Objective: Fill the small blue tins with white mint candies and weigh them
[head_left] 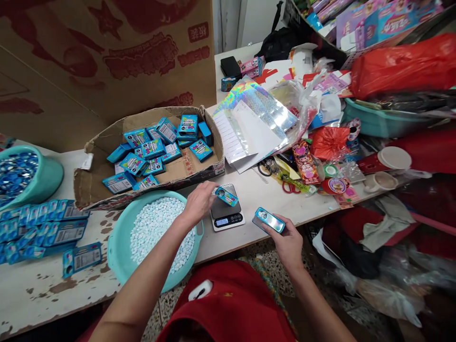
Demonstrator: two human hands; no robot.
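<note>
Taking the small digital scale (pixel 227 211) at the desk's (pixel 256 194) front edge as the landmark: nearest the person, just right of the scale and a little nearer than its display, the right hand (pixel 287 242) is clamped around a blue tin (pixel 268 220), whose long axis runs left-up to right-down, its near end in the palm and its free end pointing back toward the scale. Left of the scale, the left hand (pixel 199 202) has its fingers closed on a second blue tin (pixel 226 195), held tilted right over the scale's platform; whether it touches the plate cannot be told. So the left hand is the nearer one to the scale. Farther left of the scale sits a teal basin of white tablets (pixel 156 228). Behind the scale, a torn cardboard tray (pixel 89 185) holds finished blue boxes (pixel 153 148).
</note>
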